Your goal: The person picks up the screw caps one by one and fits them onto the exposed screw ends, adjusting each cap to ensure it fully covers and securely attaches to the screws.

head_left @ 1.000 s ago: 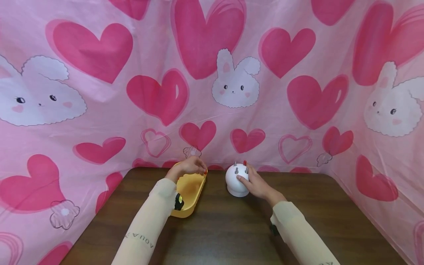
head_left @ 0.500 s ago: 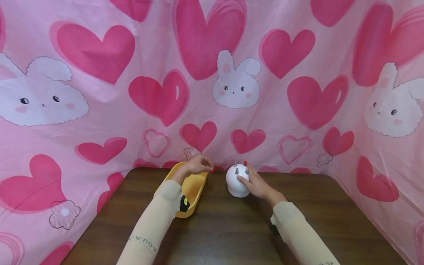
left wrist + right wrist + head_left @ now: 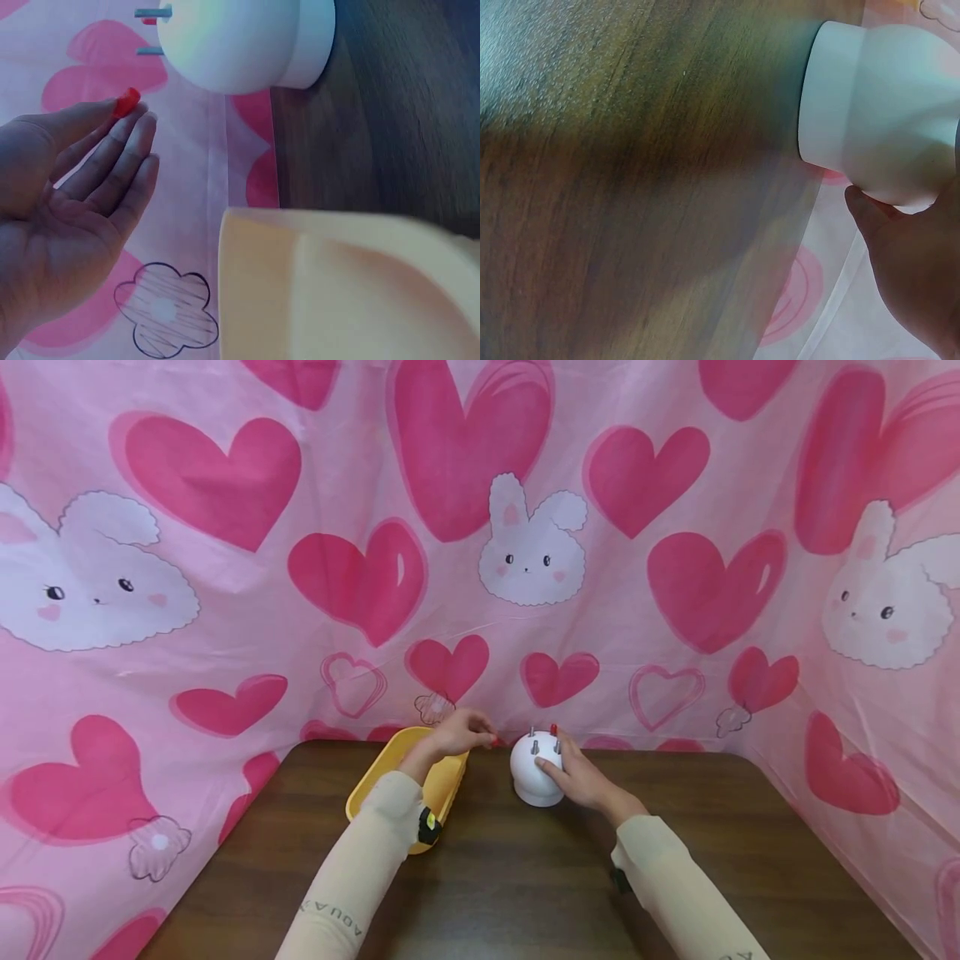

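My left hand (image 3: 459,733) pinches a small red cap-like piece (image 3: 127,103) between thumb and fingertips, the other fingers stretched out. It is just left of a white ball-shaped stand (image 3: 534,783) with a short round base. Several thin metal posts (image 3: 536,747) stick out of the ball's top, and a red cap (image 3: 553,729) covers one of them. My right hand (image 3: 587,778) grips the ball from its right side, thumb on the front; its other fingers are mostly hidden behind. In the right wrist view the thumb (image 3: 866,214) lies along the ball's curve.
A yellow oblong tub (image 3: 450,775) stands left of the ball, partly under my left forearm; its rim shows close up in the left wrist view. The brown wooden table (image 3: 525,877) ends at a pink heart-and-rabbit cloth (image 3: 615,677) behind it.
My left hand has moved right, from over the tub's far right rim toward the white ball, carrying the red cap. My right hand and the ball have stayed in place.
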